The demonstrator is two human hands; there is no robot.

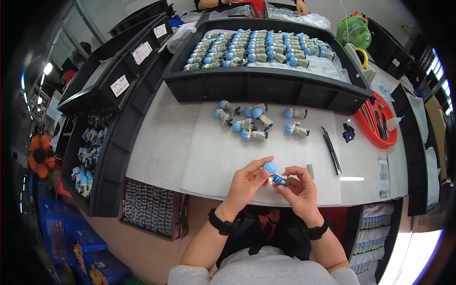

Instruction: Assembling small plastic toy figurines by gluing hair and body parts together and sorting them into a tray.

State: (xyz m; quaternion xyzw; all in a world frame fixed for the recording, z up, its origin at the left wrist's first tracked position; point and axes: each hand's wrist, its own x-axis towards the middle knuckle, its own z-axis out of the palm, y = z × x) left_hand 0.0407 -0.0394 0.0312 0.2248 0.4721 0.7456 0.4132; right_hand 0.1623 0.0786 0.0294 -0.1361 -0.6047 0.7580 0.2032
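Between my two hands, over the near edge of the white work surface, is a small figurine [278, 179] with a round blue head and a blue-and-white striped body. My left hand [251, 179] pinches it at the head. The fingers of my right hand [297, 187] close on the lower end of its body. Farther off lie several figurines [256, 136] with blue heads and grey-beige bodies, loosely grouped on their sides. A small grey block [310, 171] lies just beyond my right hand. To the right of it rest thin dark pen-like tools [331, 151].
A large black tray [266, 80] holding rows of figurines stands at the back. At the right are a red basket [392, 135] with tools, a dark blue scrap [348, 133] and a green fan [354, 31]. Black bins [110, 190] line the left. Another person's hand [302, 7] shows at the far side.
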